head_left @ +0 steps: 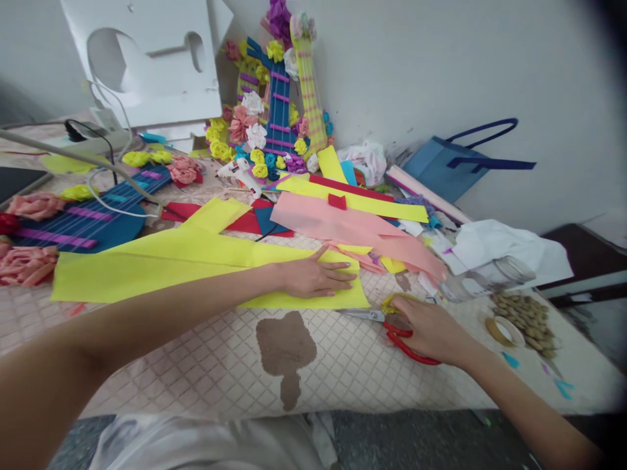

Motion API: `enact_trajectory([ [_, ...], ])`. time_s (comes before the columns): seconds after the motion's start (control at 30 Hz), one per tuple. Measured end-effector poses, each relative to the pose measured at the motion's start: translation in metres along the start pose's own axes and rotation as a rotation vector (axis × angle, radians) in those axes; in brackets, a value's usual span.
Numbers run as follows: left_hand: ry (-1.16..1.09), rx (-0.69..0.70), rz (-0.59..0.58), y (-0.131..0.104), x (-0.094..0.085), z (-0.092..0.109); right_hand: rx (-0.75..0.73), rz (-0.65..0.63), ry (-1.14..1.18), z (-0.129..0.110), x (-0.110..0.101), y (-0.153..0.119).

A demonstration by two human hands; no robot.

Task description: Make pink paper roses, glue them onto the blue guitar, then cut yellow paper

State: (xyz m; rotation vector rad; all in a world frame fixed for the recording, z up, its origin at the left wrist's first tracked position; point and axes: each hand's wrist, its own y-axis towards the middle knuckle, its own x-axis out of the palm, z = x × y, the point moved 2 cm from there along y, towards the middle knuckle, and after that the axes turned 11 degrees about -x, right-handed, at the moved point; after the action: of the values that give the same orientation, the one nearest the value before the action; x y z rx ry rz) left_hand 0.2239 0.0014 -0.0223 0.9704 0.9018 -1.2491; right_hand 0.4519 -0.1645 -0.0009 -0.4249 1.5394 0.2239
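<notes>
My left hand (318, 274) lies flat on a long yellow sheet (161, 261), near its right end, with fingers spread. The sheet, apparently paper or thin fabric, stretches leftward across the table. My right hand (426, 323) grips a pair of scissors (365, 314) by the handles, one red and one showing yellow. Their blades point left, just below the sheet's lower right corner, and look nearly closed. Beyond my left hand lie a pink sheet (333, 222) and a yellow strip (362, 199).
Guitar-shaped crafts with paper flowers lean on the wall, and a blue one (112, 212) lies at left. A glue gun (240, 175) sits behind the sheets. At right are a glass jar (490, 277), a tape roll (503, 331) and peanuts (526, 320).
</notes>
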Motion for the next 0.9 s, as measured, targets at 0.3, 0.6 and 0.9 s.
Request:
enact_trajectory([
  [0.3,-0.076,-0.029,-0.014,-0.001,0.008,-0.005,-0.044,0.0,-0.007,-0.004,-0.002,0.01],
  [0.6,-0.047,-0.021,-0.008,0.001,0.009,-0.005,-0.059,0.014,-0.096,-0.001,-0.003,0.004],
  [0.9,-0.021,-0.012,0.037,0.012,0.013,-0.005,-0.031,0.018,-0.067,-0.004,-0.008,0.006],
])
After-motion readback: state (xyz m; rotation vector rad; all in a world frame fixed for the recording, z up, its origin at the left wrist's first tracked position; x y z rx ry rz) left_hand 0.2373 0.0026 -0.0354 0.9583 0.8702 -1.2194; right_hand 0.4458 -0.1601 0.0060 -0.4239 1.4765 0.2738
